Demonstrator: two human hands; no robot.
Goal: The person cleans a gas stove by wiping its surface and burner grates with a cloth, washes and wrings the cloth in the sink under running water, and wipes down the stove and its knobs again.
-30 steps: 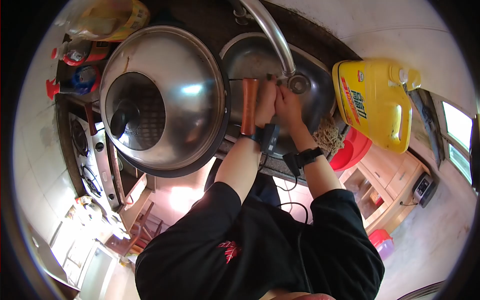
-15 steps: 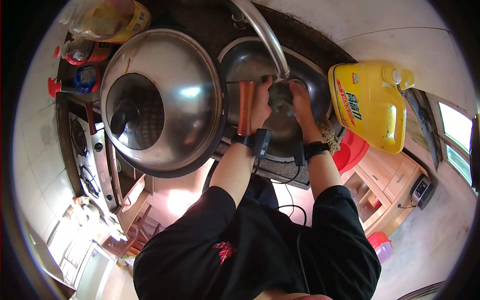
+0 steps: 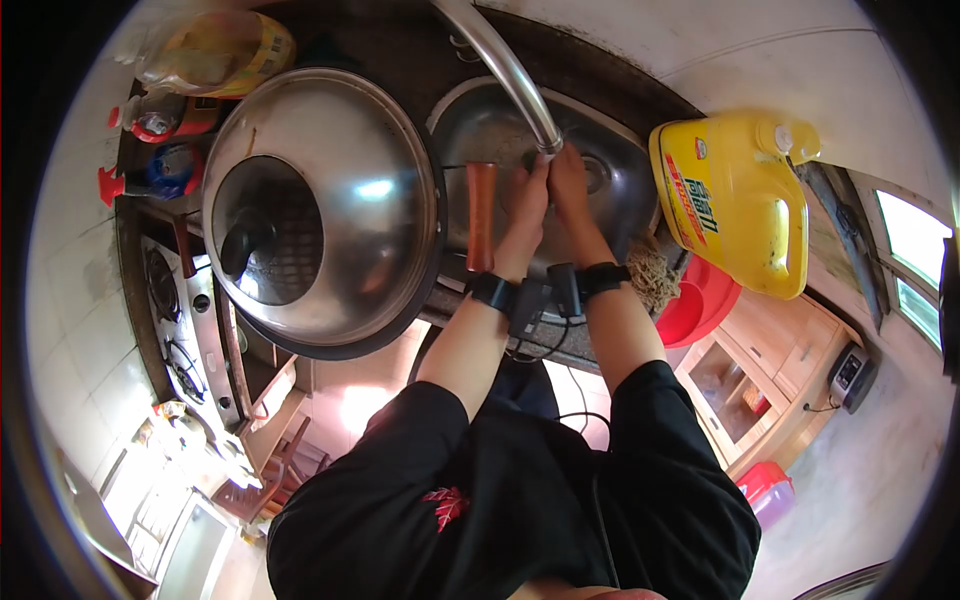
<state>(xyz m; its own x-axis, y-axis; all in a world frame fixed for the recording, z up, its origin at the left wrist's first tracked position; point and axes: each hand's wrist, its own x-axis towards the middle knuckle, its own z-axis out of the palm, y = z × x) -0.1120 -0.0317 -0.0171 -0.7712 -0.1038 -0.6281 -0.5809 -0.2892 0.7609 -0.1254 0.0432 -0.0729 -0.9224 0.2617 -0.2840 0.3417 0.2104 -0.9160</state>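
Two bare hands are inside the metal sink (image 3: 628,185), near its middle and just below the outlet of the curved faucet (image 3: 505,65). The left hand (image 3: 526,203) and right hand (image 3: 569,188) are close together, apparently touching near the fingertips. The fingers of both are partly hidden by each other and by the faucet tip; how far open they are cannot be told. A small dark item (image 3: 528,158) shows at the fingertips of the left hand, over the sink; whether it is gripped cannot be determined. Nothing can be made out in the right hand.

Each wrist bears a black strap with a box-shaped device. To the left of the sink, a large domed metal lid (image 3: 375,245) with a dark window covers a pan. The pan's wooden handle (image 3: 481,217) projects over the sink's left side, beside the left hand and apart from it. A yellow jug (image 3: 715,200) is just beyond the sink's right edge. A fibrous tangle (image 3: 654,278) lies at the sink's near right corner, next to a red basin (image 3: 712,300). Toward the far left corner of the counter (image 3: 395,45) are a large bottle (image 3: 215,55), a red-capped bottle (image 3: 170,114) and a spray bottle (image 3: 172,170).
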